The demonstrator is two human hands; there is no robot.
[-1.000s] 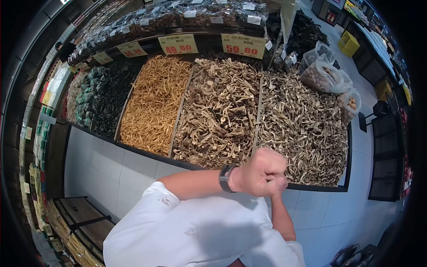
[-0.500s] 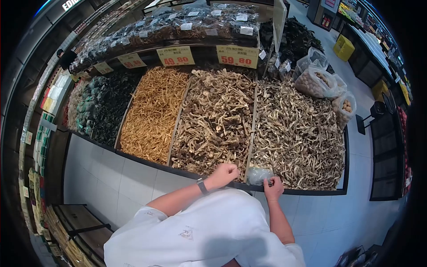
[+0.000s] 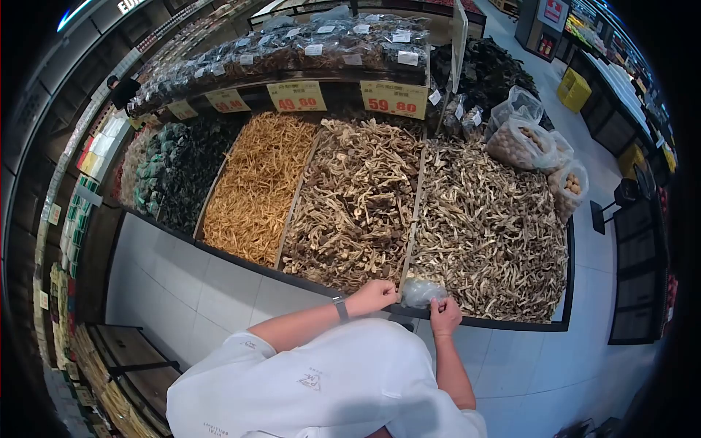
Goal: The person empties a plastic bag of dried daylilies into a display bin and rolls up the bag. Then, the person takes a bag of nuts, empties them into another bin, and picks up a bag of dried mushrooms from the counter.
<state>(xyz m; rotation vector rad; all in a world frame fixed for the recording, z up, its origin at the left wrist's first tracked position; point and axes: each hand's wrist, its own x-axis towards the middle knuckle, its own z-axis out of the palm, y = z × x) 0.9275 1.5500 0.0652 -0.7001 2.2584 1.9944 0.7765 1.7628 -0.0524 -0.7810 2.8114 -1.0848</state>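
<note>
A crumpled clear plastic bag (image 3: 422, 293) lies at the front edge of the display bin, over pale dried strips. My right hand (image 3: 445, 317) pinches the bag's right side, with fingertips closed on it. My left hand (image 3: 371, 296), wearing a wristband (image 3: 341, 309), is closed in a pinch just left of the bag, near the front end of a divider (image 3: 410, 241). Whatever its fingers hold, if anything, is too small to make out. Dried brown mushroom strips (image 3: 358, 197) fill the section beyond my left hand. Greyer dried strips (image 3: 489, 233) fill the section beyond my right.
Orange-brown dried strands (image 3: 255, 190) and dark dried goods (image 3: 182, 168) fill sections to the left. Price signs (image 3: 394, 99) stand behind, below packaged goods (image 3: 314, 51). Filled plastic bags (image 3: 522, 142) sit at the right rear. A person in black (image 3: 123, 91) is far left.
My left hand has moved slightly down and right, closer to the bag. My right hand still pinches the bag, which looks a little fuller. The camera view has shifted slightly.
</note>
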